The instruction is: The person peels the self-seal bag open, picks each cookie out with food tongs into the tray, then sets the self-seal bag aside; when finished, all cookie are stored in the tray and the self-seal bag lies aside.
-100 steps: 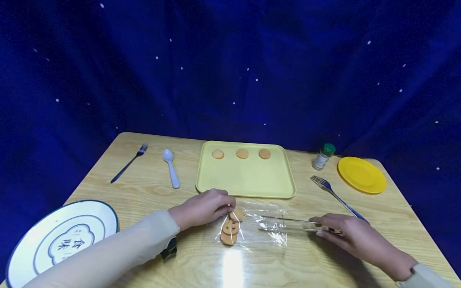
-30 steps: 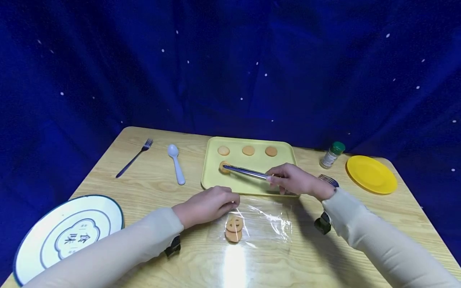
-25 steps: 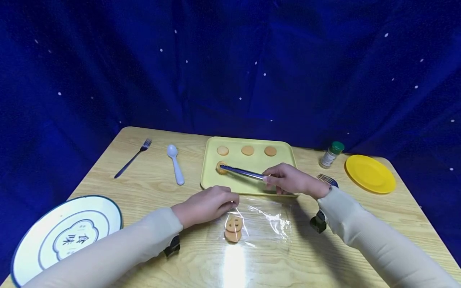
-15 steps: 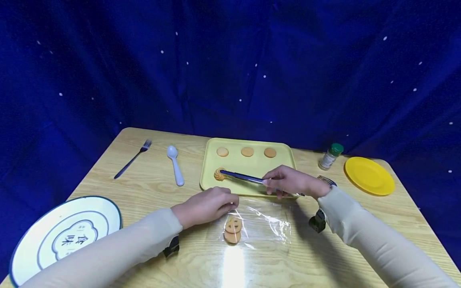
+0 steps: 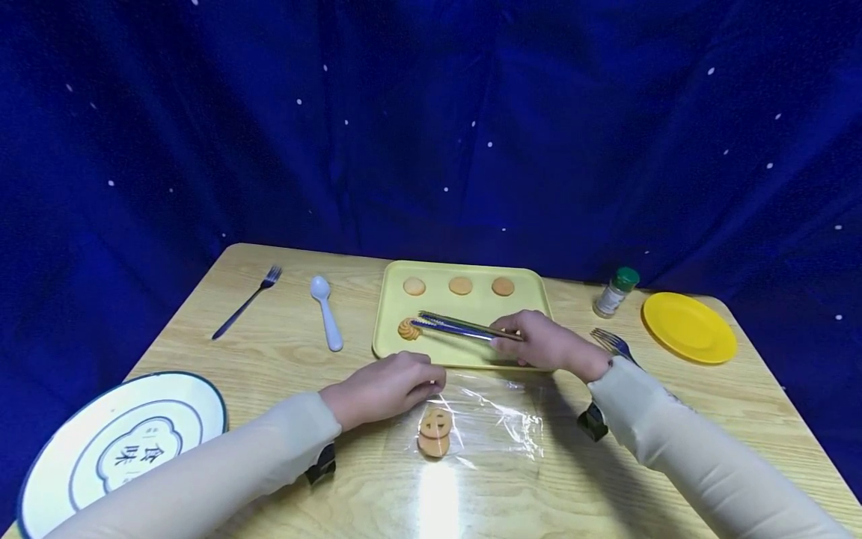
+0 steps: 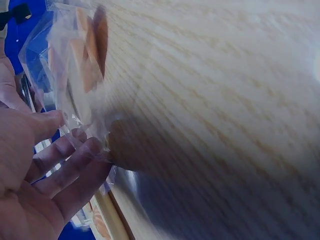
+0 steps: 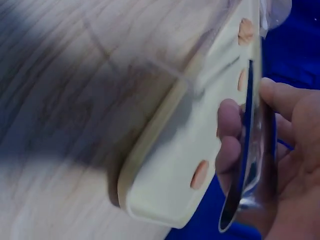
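Observation:
My right hand [image 5: 539,340] holds metal tongs [image 5: 465,328] over the pale yellow tray [image 5: 465,358]. The tongs' two arms stand apart, their tips right beside a swirled cookie [image 5: 408,329] that lies at the tray's front left. Three round cookies [image 5: 461,286] form a row along the tray's back. In front of the tray, my left hand [image 5: 390,385] pinches the edge of a clear plastic bag [image 5: 505,423] between thumb and fingers, as the left wrist view shows. A cookie with a smiley face [image 5: 436,423] overlaps a plain one [image 5: 433,447] in the bag.
A white plate [image 5: 60,457] with a dark rim lies at the left, with a fork [image 5: 249,301] and a pale spoon [image 5: 326,314] beyond it. Right of the tray are a green-capped shaker [image 5: 616,293], a yellow plate [image 5: 690,329] and another fork [image 5: 618,347], partly behind my sleeve.
My right hand has moved from the bag up to the tray with the tongs. The swirled cookie now lies on the tray, and the tongs have spread off it. My left hand stays at the bag.

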The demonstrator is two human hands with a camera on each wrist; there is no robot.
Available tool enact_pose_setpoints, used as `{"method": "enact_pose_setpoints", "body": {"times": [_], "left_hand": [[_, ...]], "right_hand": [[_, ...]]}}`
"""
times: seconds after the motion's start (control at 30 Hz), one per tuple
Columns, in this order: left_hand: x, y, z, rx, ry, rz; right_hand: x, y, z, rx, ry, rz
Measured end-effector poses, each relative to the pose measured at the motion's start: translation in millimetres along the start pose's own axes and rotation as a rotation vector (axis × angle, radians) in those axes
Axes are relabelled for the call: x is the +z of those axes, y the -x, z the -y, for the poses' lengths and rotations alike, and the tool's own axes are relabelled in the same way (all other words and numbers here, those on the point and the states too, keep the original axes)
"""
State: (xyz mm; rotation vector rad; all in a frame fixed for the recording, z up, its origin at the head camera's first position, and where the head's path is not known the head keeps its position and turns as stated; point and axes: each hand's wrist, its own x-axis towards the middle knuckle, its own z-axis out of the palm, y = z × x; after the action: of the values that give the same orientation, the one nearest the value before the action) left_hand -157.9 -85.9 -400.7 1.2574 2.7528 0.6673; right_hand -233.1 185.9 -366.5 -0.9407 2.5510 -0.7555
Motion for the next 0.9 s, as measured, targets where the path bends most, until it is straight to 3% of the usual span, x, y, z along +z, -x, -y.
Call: {"method": "enact_pose_setpoints", "body": {"times": [0.13,0.27,0.53,0.7,0.8,0.9], "left_hand": [[-0.2,-1.1,-1.1,-0.002,-0.002,0.002],[-0.2,0.0,-1.7,-0.003,0.004,-0.001],[2.2,1.5,-1.0,-0.001,0.000,-0.012],[2.5,0.9,-0.6,0.002,0.004,-0.017],[1.1,1.1,-1.7,-0.004,0.003,-0.015],[0.1,1.1,-2.8,-0.013,0.001,-0.008]], "right_hand": [[-8.7,10.6,-1.2,-0.018,0.030,-0.087],[-25.2,37.7,-4.8,-0.018,0.054,-0.145],[-51.5,127.6,-19.8,-0.026,0.107,-0.228],[-54.7,181.8,-38.4,-0.045,0.087,-0.276],[-53.2,207.8,-53.4,-0.040,-0.005,-0.213],[-46.3,221.4,-62.4,-0.042,-0.104,-0.121]]}}
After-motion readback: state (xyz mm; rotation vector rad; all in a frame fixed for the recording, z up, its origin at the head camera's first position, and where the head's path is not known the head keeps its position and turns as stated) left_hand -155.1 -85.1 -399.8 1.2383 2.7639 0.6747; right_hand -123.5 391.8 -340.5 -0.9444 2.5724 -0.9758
